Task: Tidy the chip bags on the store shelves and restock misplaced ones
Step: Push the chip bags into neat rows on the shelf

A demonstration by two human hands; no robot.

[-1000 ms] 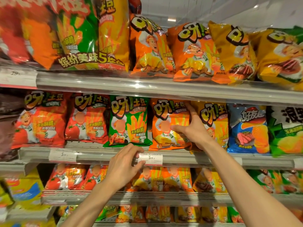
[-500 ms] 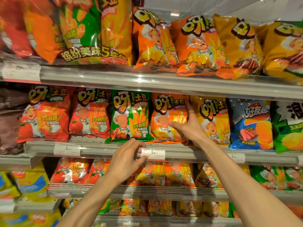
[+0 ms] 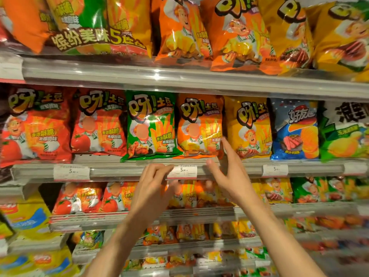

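At shelf rail (image 3: 119,171) | my left hand (image 3: 153,188) curled, empty | right hand (image 3: 229,174) splayed, fingertip near glossy orange bag (image 3: 199,124)

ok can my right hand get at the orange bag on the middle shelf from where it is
Probably yes. The right hand is open, its fingertips at the lower right corner of the orange bag. Nothing lies between them, and the bag's front is uncovered. The left hand is lower, by the price tag.

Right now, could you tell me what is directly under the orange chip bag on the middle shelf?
The orange chip bag stands on the shelf edge, with a white price tag just below. Both hands partly cover the orange bags beneath.
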